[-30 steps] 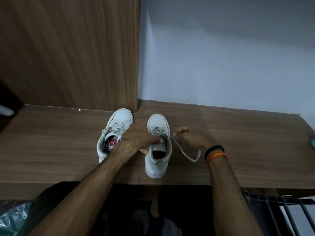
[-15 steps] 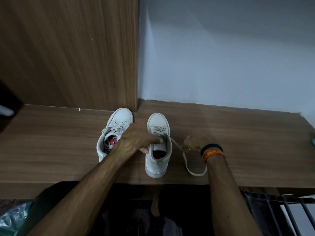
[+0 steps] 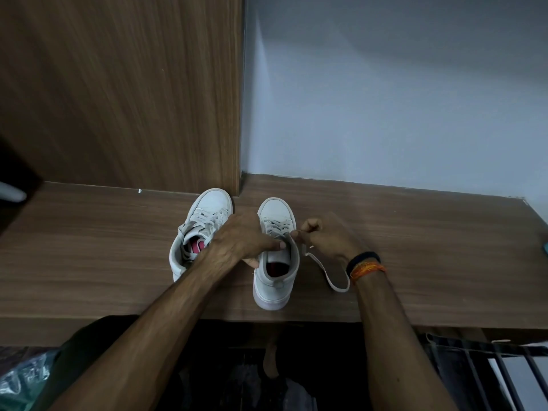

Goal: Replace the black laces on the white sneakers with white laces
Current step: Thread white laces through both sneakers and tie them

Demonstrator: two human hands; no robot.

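**Threading the top eyelets of the right shoe**

The left hand grips the collar of the right shoe, thumb lying across the tongue edge and fingers wrapped down its inner side, pinning the shoe to the shelf. The right hand sits just beside that shoe's upper eyelets, fingers curled and pinching the white lace, whose slack loops back along the shelf toward the wrist.

To do this step well, I would hold the collar firm so the eyelet row stays put, pinch the lace close to its tip, feed it flat without a twist, then draw the slack through evenly and match its length to the other end.

The left shoe, beside it, looks already laced in white. No black laces show anywhere.

The lace tip and the eyelet it meets are hidden behind the fingertips, so whether it has gone through cannot be told. The left shoe's heel is covered by the forearm. The light is dim, and the lacing pattern is hard to read.
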